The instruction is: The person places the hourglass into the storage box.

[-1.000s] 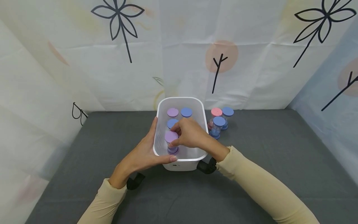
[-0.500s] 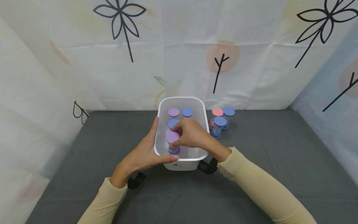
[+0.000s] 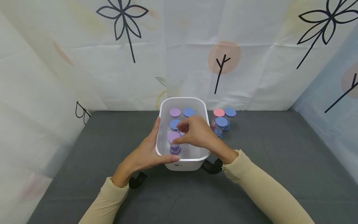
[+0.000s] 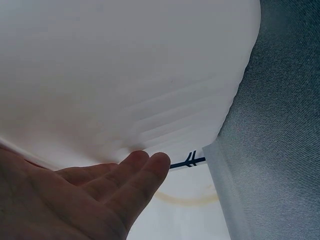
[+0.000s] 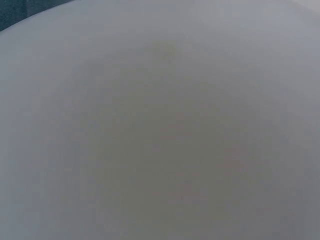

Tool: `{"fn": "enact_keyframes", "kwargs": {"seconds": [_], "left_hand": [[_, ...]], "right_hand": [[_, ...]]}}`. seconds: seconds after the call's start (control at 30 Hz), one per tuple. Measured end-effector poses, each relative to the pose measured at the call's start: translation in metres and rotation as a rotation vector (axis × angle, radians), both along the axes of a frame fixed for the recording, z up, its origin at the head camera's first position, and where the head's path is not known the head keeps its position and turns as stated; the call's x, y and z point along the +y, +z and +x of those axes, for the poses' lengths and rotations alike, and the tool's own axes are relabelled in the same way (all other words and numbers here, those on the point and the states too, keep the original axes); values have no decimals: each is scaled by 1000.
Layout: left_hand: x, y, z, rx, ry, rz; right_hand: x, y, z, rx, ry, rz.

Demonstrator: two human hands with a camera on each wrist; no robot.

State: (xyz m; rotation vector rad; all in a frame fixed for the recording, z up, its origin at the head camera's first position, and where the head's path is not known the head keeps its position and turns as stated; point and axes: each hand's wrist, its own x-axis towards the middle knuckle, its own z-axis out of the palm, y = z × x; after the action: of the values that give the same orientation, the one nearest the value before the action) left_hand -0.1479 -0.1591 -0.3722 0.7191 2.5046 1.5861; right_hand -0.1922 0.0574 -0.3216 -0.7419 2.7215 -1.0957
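A white plastic bin (image 3: 183,165) stands on the grey table and holds several small clear jars. Among them are a near purple-lidded jar (image 3: 174,137), a blue-lidded jar (image 3: 174,124) behind it, a far purple-lidded jar (image 3: 175,112) and another blue-lidded jar (image 3: 188,112). My left hand (image 3: 148,152) rests on the bin's near left corner, thumb along the front rim; in the left wrist view its straight fingers (image 4: 142,182) touch the outer wall. Over the bin, my right hand (image 3: 197,132) has its thumb beside the near purple lid and its fingers spread from it.
Right of the bin stand a pink-lidded jar (image 3: 219,112) and two blue-lidded jars, the nearer blue-lidded jar (image 3: 221,122) close to the bin wall. A patterned white cloth (image 3: 184,49) hangs behind the table (image 3: 265,146). Blurred white bin wall fills the right wrist view.
My right hand has let go of the near purple-lidded jar and drawn slightly up and right, its fingers parting. That jar stays in the bin. My left hand keeps its place on the corner.
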Motion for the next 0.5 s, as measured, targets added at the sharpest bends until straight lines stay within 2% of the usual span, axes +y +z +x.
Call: {"fn": "enact_keyframes", "kwargs": {"seconds": [0.3, 0.5], "left_hand": [[2, 1, -2, 18, 4, 0], [2, 2, -3, 18, -39, 56]], "right_hand": [[22, 5, 8, 18, 4, -189], [42, 7, 20, -15, -5, -333]]}}
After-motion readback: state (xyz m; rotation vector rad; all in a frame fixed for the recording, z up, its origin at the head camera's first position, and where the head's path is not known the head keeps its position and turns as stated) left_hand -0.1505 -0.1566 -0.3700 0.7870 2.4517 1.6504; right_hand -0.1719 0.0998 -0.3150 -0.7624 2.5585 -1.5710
